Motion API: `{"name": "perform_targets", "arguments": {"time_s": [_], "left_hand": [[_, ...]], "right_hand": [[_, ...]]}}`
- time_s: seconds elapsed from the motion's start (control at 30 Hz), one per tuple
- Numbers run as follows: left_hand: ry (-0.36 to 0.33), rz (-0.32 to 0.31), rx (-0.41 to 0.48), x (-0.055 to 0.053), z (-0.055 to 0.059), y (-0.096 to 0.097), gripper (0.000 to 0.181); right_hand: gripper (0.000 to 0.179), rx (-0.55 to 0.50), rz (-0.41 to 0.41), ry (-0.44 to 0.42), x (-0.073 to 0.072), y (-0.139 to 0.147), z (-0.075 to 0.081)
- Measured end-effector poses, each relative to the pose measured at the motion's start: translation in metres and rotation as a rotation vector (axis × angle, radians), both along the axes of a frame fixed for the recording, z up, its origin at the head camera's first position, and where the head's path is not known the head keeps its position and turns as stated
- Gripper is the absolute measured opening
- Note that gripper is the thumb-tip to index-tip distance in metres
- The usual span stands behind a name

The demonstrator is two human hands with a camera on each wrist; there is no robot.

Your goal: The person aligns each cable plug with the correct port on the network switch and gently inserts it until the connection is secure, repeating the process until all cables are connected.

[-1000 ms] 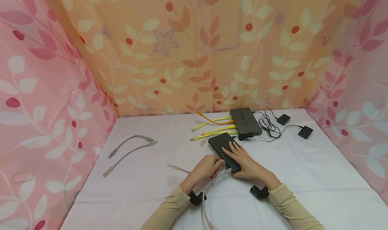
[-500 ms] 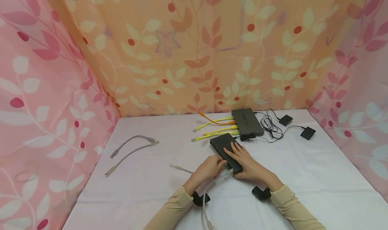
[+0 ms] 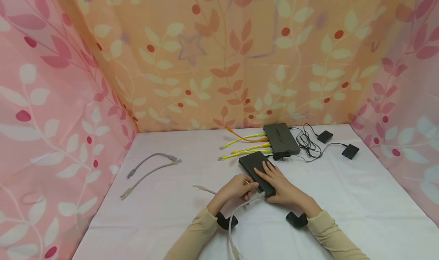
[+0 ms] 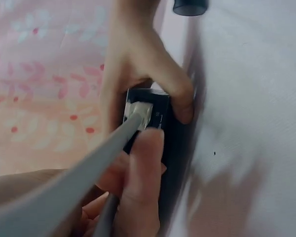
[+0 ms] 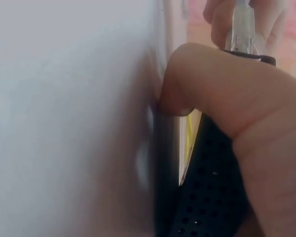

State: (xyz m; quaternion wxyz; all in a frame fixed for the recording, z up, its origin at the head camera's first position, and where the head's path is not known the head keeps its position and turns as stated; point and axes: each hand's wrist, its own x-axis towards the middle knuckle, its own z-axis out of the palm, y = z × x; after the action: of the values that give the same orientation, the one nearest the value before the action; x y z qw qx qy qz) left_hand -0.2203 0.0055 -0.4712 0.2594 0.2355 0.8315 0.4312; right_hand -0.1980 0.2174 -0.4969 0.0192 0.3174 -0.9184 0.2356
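Note:
A black network switch (image 3: 252,161) lies at an angle mid-table. My right hand (image 3: 282,185) grips it, fingers spread over its top and thumb (image 5: 207,84) against its end edge. A grey network cable (image 3: 231,229) has its clear plug (image 4: 142,112) in a port near that end and curves toward the front. Beside this plug, my left hand (image 3: 236,187) pinches a second grey network cable (image 4: 106,217) at the port side. That cable's free end (image 3: 204,189) sticks out to the left; its other end is hidden by the fingers.
Behind stands another black switch (image 3: 282,139) with several yellow and orange cables (image 3: 244,151) plugged in. Black power adapters (image 3: 350,151) with tangled cords lie at the right. Two grey network cables (image 3: 147,176) lie at the left. Patterned curtains (image 3: 164,62) enclose the table.
The view has shifted slightly. My left hand stays at the port side with its fingers moving a little around the cable. My right hand keeps its hold on the switch.

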Motion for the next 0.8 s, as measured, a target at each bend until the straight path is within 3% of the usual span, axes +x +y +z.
{"name": "perform_targets", "arguments": {"time_s": [0.13,0.4,0.8], "left_hand": [[-0.056,0.001,0.021,-0.0053,-0.0023,-0.0020,0.034],[-0.080,0.013,0.031,-0.0055,-0.0042,-0.0017,0.035],[-0.135,0.059,0.091,-0.0032,-0.0076,0.0014,0.032]], "right_hand": [[0.099,0.022,-0.003,0.001,0.0003,-0.0019,0.0004],[0.099,0.060,-0.025,-0.032,0.0010,-0.0029,-0.0005],[0.099,0.038,-0.010,0.032,0.0004,-0.0032,-0.0014]]}}
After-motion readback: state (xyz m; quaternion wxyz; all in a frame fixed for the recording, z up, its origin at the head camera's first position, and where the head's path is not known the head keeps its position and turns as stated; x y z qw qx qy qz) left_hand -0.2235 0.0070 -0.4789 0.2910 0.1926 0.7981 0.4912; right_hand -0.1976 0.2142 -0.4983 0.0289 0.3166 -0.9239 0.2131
